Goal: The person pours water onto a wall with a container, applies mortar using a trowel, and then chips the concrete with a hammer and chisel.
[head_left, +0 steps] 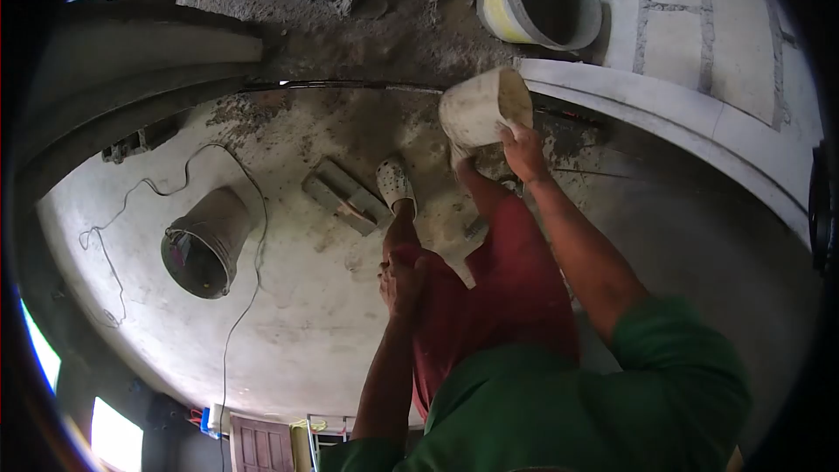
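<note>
One hand occupied on my feed. Right hand [524, 155]: fingers closed on the lower edge of the rim of a whitish pail [472, 114]; I can't tell how far the fingertips reach round it. Pail is tipped on its side, long axis running roughly left-right across my view. Mouth points right and slightly up, base points left. It sits in front of the feet, near the doorway sill [629, 96], hiding most of the right foot. Can't tell if it touches the floor.

Left hand [402, 286]: holds nothing I can see, lies on the left knee over the red shorts [516, 297], fingers bent. Spread or together, I can't tell.

Further out: speckled shoe [396, 182] on the left foot, plastering float [336, 188] just left of it, handle up. Dark bucket [223, 218] further left, cord [260, 218] looping past it. Bigger bucket [507, 9] beyond the sill, beside the block wall [673, 26].
</note>
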### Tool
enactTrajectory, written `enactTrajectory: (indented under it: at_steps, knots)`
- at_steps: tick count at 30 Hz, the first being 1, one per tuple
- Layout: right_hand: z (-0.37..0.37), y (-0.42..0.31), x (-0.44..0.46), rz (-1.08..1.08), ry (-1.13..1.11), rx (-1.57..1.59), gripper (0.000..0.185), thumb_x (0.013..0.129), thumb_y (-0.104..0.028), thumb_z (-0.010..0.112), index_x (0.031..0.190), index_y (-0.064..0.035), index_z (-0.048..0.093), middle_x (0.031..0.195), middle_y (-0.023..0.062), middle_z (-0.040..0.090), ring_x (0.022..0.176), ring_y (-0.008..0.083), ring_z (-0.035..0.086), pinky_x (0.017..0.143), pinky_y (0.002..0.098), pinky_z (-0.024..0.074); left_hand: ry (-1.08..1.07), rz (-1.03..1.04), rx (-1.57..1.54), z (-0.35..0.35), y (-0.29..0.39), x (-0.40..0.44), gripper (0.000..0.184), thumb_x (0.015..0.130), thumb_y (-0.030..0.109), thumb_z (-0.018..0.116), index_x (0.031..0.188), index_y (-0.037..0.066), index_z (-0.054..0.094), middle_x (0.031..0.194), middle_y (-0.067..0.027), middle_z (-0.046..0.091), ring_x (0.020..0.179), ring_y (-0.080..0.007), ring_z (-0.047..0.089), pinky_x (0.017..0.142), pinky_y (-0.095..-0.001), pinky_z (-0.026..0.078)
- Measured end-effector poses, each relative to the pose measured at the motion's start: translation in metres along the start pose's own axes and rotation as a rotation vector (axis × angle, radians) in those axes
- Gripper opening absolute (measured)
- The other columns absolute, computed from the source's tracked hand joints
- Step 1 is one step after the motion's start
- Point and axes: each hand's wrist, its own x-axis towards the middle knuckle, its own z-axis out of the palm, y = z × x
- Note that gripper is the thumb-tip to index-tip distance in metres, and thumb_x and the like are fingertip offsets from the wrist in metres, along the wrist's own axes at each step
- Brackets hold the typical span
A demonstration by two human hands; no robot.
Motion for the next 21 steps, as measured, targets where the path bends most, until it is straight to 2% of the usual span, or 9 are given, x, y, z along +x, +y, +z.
enactTrajectory:
  at_steps: [1,4,7,8,12,14,17,20,21]
  knots:
    - [-0.005,-0.020,0.013,-0.016,-0.035,-0.201,0.044,0.101,-0.031,0.059,0.131,0.0006,0.060,0.114,0.0250,0.068,0.107,0.0380,0.066,0.089,0.0458,0.0522,-0.005,-0.014,-0.004,-0.002,0.005,0.002,0.078,0.081,0.046,0.065,0.142,0.001,0.045,0.134,-0.0276,0.053,0.127,-0.0424,0.052,0.105,-0.0496,0.042]
    - [0.009,-0.015,0.044,-0.031,-0.019,-0.326,0.042,0.100,-0.030,0.059,0.130,0.0000,0.061,0.113,0.0247,0.068,0.107,0.0403,0.065,0.089,0.0481,0.0543,0.008,0.046,-0.067,-0.007,0.016,0.003,0.080,0.081,0.045,0.065,0.144,0.001,0.043,0.134,-0.0277,0.053,0.127,-0.0422,0.051,0.105,-0.0497,0.042]
    - [-0.014,-0.050,0.070,-0.064,-0.068,-0.306,0.041,0.100,-0.030,0.060,0.126,0.0011,0.063,0.113,0.0236,0.068,0.106,0.0416,0.065,0.089,0.0482,0.0565,0.023,-0.049,-0.054,0.003,0.040,0.005,0.081,0.081,0.045,0.065,0.145,0.001,0.042,0.132,-0.0278,0.054,0.126,-0.0428,0.052,0.104,-0.0499,0.042]
    - [-0.015,-0.055,0.082,-0.183,-0.009,-0.118,0.034,0.097,-0.025,0.061,0.120,0.0008,0.065,0.106,0.0249,0.069,0.101,0.0437,0.066,0.084,0.0479,0.0559,0.024,-0.059,-0.044,0.004,0.049,0.006,0.081,0.081,0.045,0.065,0.145,0.001,0.042,0.132,-0.0280,0.054,0.126,-0.0429,0.051,0.104,-0.0501,0.043]
    - [-0.032,-0.080,0.155,-0.295,-0.030,-0.149,0.027,0.094,-0.019,0.062,0.113,0.0003,0.066,0.098,0.0277,0.067,0.095,0.0458,0.065,0.080,0.0496,0.0538,0.055,-0.146,-0.033,0.020,0.069,0.000,0.081,0.081,0.044,0.067,0.146,0.002,0.042,0.135,-0.0281,0.053,0.128,-0.0431,0.050,0.105,-0.0506,0.042]
    - [-0.035,-0.095,0.193,-0.437,-0.016,-0.145,0.024,0.092,-0.017,0.061,0.108,-0.0008,0.067,0.091,0.0287,0.066,0.093,0.0470,0.063,0.079,0.0505,0.0517,0.058,-0.164,-0.029,0.023,0.075,0.002,0.080,0.081,0.043,0.067,0.145,0.003,0.042,0.137,-0.0276,0.052,0.129,-0.0432,0.049,0.105,-0.0504,0.042]
    - [-0.052,-0.112,0.248,-0.382,0.003,-0.378,0.024,0.093,-0.022,0.062,0.104,-0.0014,0.068,0.089,0.0275,0.066,0.090,0.0468,0.064,0.076,0.0495,0.0527,0.037,-0.206,-0.025,0.031,0.083,0.005,0.079,0.081,0.043,0.068,0.145,0.004,0.043,0.141,-0.0254,0.050,0.131,-0.0428,0.047,0.106,-0.0500,0.041]
    - [-0.076,-0.103,0.294,-0.492,0.106,-0.242,0.025,0.092,-0.026,0.064,0.097,-0.0023,0.069,0.084,0.0257,0.066,0.085,0.0463,0.064,0.072,0.0491,0.0533,0.032,-0.233,-0.015,0.039,0.081,0.006,0.079,0.082,0.044,0.069,0.145,0.005,0.043,0.143,-0.0247,0.048,0.132,-0.0423,0.046,0.106,-0.0500,0.041]
    - [-0.096,-0.125,0.292,-0.530,0.158,-0.241,0.027,0.092,-0.028,0.065,0.091,-0.0018,0.070,0.081,0.0257,0.065,0.081,0.0458,0.065,0.069,0.0490,0.0537,0.010,-0.247,-0.020,0.034,0.086,0.005,0.079,0.082,0.045,0.070,0.145,0.005,0.043,0.143,-0.0248,0.048,0.131,-0.0422,0.046,0.106,-0.0502,0.041]
